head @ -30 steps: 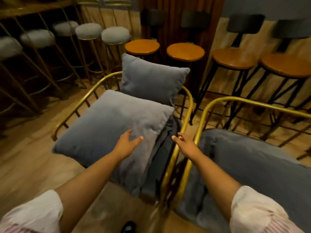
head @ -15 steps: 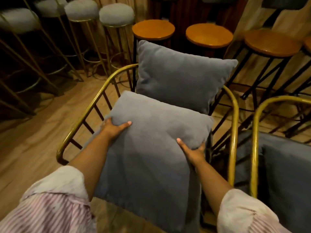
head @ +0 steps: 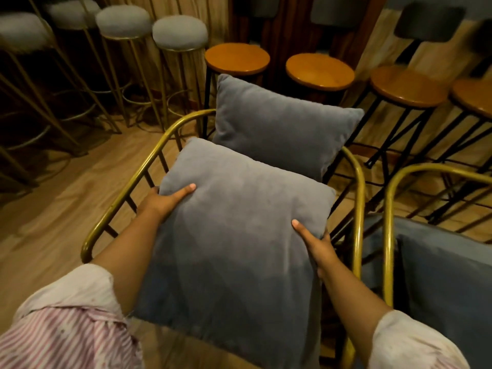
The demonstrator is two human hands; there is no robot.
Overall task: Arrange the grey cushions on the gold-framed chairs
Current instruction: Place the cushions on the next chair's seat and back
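A large grey seat cushion (head: 239,235) lies across the gold-framed chair (head: 125,193) in front of me. My left hand (head: 165,201) grips its left edge, thumb on top. My right hand (head: 316,243) grips its right edge the same way. A second grey cushion (head: 282,126) stands upright against the chair's back, touching the far edge of the held one. A second gold-framed chair (head: 391,209) stands at the right with grey cushions (head: 447,275) in it.
Gold-legged bar stools with grey padded tops (head: 179,30) line the back left. Black-legged stools with round wooden seats (head: 319,70) stand behind both chairs. Wooden floor (head: 66,198) lies to the left of the chair.
Both hands went from hovering open over the seat cushion to gripping its left and right edges. My view has moved closer over the chair.
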